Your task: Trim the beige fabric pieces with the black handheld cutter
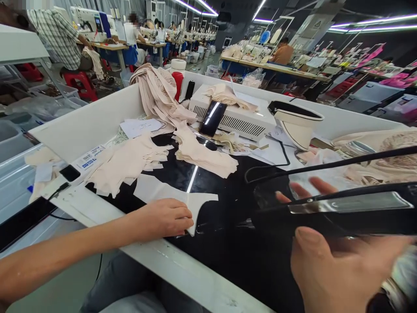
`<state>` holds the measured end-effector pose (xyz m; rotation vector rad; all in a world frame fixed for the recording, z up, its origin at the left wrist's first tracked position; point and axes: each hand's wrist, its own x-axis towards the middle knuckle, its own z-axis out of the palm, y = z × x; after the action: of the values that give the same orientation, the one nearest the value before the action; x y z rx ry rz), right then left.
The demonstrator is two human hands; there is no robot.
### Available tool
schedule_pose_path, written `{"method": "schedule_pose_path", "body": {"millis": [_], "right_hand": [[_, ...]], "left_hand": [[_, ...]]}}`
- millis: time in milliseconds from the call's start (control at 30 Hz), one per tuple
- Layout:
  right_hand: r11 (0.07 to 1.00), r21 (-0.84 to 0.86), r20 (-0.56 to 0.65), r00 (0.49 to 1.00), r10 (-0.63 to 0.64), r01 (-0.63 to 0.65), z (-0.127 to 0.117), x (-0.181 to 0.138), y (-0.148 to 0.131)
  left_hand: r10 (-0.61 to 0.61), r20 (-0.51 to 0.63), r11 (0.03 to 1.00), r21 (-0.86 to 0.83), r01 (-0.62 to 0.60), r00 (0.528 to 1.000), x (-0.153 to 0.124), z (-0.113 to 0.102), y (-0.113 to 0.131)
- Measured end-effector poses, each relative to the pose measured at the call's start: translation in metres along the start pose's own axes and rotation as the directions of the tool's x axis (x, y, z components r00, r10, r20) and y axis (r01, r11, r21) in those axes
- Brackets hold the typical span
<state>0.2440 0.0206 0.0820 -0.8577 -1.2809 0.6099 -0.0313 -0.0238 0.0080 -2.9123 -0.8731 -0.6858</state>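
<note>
My left hand lies over the near edge of a pale cut fabric piece, its fingers bent and together near the corner. That piece rests on a glossy black work surface. At the right, my blurred right hand has its thumb apart and its fingers spread. A black arm with a metal strip crosses in front of it and hides part of the fingers. Beyond my left hand lie a stack of beige cut pieces and a second beige stack.
A white vented box stands at the back, with a phone leaning on it. Draped beige fabric hangs over the rear rim. Black rods cross the right side. People sit at sewing tables beyond.
</note>
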Motion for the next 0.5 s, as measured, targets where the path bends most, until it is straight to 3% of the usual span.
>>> {"method": "schedule_pose_path", "body": {"millis": [133,300,500], "right_hand": [[0.996,0.086,-0.041,0.999,-0.034,0.038,0.036,0.006,-0.009],[0.993,0.093,-0.038,0.997,-0.067,0.071,0.044,-0.005,-0.011],[0.962,0.272,0.088,0.994,-0.063,0.037,0.054,-0.043,-0.015]], "left_hand": [[0.041,0.004,0.997,0.058,-0.041,0.999,0.008,0.002,0.006],[0.037,0.027,0.997,0.07,-0.039,0.999,0.012,0.009,0.01],[-0.104,0.018,0.978,-0.18,0.106,0.994,0.012,0.012,0.011]]}}
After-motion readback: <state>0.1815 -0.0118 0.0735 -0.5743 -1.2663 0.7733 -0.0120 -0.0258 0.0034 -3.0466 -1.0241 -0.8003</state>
